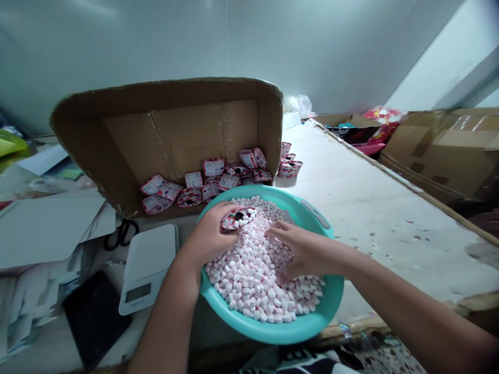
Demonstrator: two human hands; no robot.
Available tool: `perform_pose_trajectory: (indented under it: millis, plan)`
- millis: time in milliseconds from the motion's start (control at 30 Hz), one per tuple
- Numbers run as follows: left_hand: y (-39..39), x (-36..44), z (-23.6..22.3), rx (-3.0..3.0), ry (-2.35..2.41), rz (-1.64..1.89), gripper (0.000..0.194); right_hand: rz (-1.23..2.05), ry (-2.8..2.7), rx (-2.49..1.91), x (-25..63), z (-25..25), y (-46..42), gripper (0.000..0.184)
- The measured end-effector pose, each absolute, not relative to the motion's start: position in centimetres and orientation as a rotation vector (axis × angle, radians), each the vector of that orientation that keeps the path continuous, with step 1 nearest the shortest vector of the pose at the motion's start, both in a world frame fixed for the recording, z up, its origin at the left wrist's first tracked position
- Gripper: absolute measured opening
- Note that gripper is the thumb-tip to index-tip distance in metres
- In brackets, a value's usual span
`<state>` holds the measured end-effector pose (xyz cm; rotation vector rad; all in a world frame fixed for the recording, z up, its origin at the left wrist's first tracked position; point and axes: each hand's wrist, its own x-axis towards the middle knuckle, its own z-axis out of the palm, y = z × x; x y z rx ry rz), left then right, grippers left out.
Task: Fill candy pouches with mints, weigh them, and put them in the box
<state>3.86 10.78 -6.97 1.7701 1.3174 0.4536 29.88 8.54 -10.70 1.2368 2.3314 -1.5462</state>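
A turquoise basin [273, 335] full of small white and pale pink tablet candies [253, 275] stands in front of me. My left hand [212, 234], over its left side, is closed around a small red printed packet [230, 221]. The packet's open mouth faces the candies, and several candies lie in and at it. My right hand [300, 249] reaches in from the right, with thumb and fingers apart; some fingertips sink among the candies. Behind the basin, several similar packets [213, 167] lie in a cardboard box [187, 130] tipped on its side.
A white digital scale [150, 265] sits left of the basin, near black-handled scissors [120, 235], a dark flat panel [95, 317] and stacked white sheets [47, 223]. More packets [289, 169] lie right of the box. Large cartons [448, 150] stand beyond the table's right edge.
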Motion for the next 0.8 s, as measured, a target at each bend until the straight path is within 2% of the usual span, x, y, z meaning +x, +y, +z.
perform_pose_trajectory:
  millis: [200,400,467,633,800]
  plan:
    - [10.8,3.8,-6.9,1.739,1.318,0.440,0.050,-1.656,2.197,1.263,29.8,-11.7,10.3,0.073]
    - [10.8,3.8,-7.0,1.733,1.320,0.445,0.050,-1.567,2.248,1.210,28.8,-10.0,12.3,0.032]
    - [10.8,3.8,-7.0,1.731,1.319,0.443,0.049,-1.528,2.314,1.253,28.6,-8.6,13.1,0.025]
    - [10.8,3.9,-7.0,1.714,1.305,0.446,0.050,-1.432,2.486,1.385,27.5,-4.9,15.2,0.019]
    - [10.8,4.0,-6.5,1.744,1.277,0.462,0.038,-1.356,2.617,1.356,25.0,-3.1,16.3,0.019]
